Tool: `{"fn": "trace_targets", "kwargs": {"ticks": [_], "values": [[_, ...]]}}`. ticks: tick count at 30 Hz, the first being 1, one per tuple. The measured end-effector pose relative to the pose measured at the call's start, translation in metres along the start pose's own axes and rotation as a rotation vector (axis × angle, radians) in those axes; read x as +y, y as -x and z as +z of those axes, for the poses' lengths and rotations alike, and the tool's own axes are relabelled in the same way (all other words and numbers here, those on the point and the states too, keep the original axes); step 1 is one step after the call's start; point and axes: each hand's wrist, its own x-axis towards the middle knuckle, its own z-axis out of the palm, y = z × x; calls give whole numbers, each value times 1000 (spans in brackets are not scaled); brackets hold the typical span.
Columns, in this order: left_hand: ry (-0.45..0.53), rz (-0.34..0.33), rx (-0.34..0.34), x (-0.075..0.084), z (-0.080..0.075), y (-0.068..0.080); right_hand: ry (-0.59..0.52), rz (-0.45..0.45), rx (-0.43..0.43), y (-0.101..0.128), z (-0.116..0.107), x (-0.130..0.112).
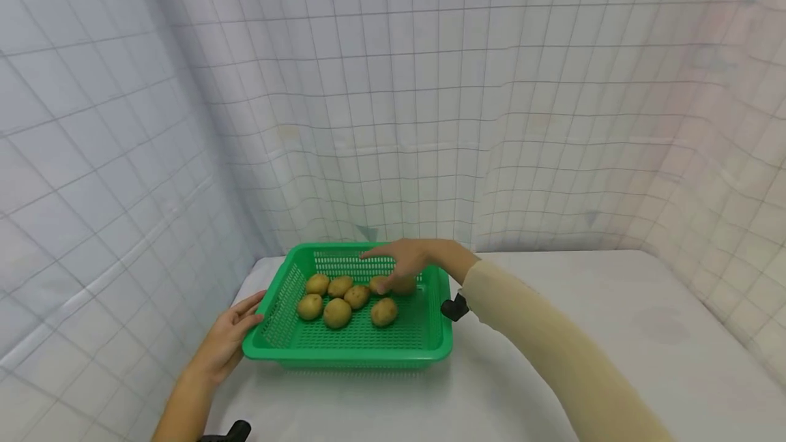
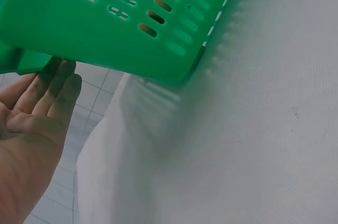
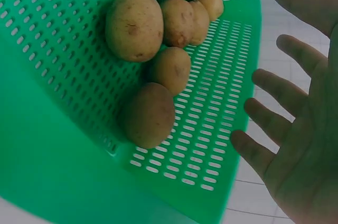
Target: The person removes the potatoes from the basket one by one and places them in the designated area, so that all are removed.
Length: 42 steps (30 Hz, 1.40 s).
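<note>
1. Left hand: I read it as flat against the left wall of the green basket, fingers straight and together. The left wrist view shows the fingertips just under the rim, so it steadies the basket and grips nothing.
2. The basket sits on the white table, toward its left rear, near the gridded curtain.
3. The potatoes lie loose in the rear half of the basket, several of them touching.
4. Right hand: over the basket's rear right, above the rightmost potato. Fingers spread and relaxed; the right wrist view shows an empty palm.
5. My judgement: the step in hand is the reach for a potato. The next move calls for lowering the hand and curling the fingers round one potato without nudging its neighbours.
</note>
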Motion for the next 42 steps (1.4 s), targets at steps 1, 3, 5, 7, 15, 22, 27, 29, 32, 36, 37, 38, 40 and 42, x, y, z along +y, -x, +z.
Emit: {"fn": "trace_targets", "kwargs": {"ticks": [1, 3, 5, 7, 15, 22, 27, 29, 32, 36, 37, 38, 40, 42], "values": [[8, 3, -6, -2, 0, 0, 4, -2, -6, -1, 3, 2], [20, 10, -2, -4, 0, -1, 7, -5, -6, -4, 8, 4], [25, 17, 13, -6, 0, -1, 6, -12, -6, -6, 13, 6], [30, 22, 21, -7, 0, -1, 0, -23, -11, -9, 17, 6], [49, 41, 0, -8, 0, 1, -28, -18, -103, -20, 26, 2], [57, 41, 5, -8, 1, 2, -10, -11, -200, -29, 30, -2], [91, 38, 8, -9, 4, 5, -5, 50, -238, -33, 38, -3], [107, 40, 6, -10, 5, 5, 5, 38, -259, -35, 41, -2], [126, 42, 3, -10, 5, 6, 52, -21, -293, -40, 46, 0], [120, 34, 9, -9, 5, 6, 120, -57, -313, -43, 52, 1], [116, 32, 9, -9, 5, 6, 126, -56, -315, -43, 53, 1], [109, 30, 9, -9, 5, 6, 134, -54, -314, -44, 53, 2], [102, 27, 5, -8, 5, 5, 130, -47, -312, -44, 54, 2], [101, 28, 2, -8, 5, 5, 121, -63, -314, -44, 54, 4]]}}
